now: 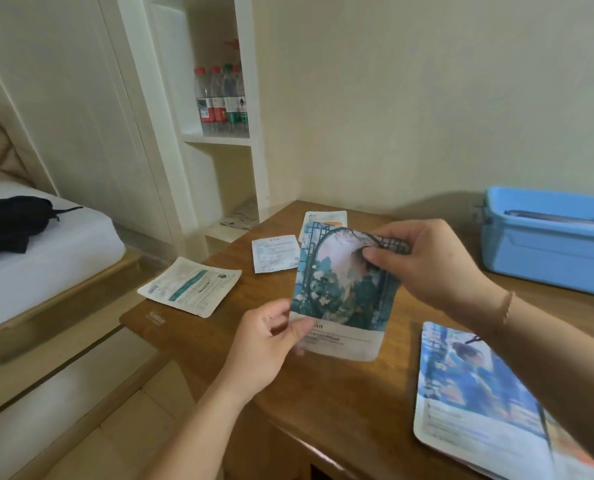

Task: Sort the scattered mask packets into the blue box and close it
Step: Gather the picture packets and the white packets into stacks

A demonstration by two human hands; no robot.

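Observation:
A mask packet with a green floral arch picture (340, 292) is held up over the wooden table (323, 393). My left hand (271, 344) pinches its lower left corner and my right hand (427, 265) grips its top right corner. The blue box (548, 244) stands open at the table's far right, with something flat inside. Loose packets lie on the table: a white and teal one (190, 285) overhanging the left edge, a small white one (274, 253), a white and orange one (325, 219) partly hidden behind the held packet, and a blue pictured one (479, 403) at the near right.
A bed with a white mattress (46, 258) and a black garment (8, 226) is at the left. White shelves (219, 140) behind the table hold several water bottles (221, 98). A cream wall backs the table.

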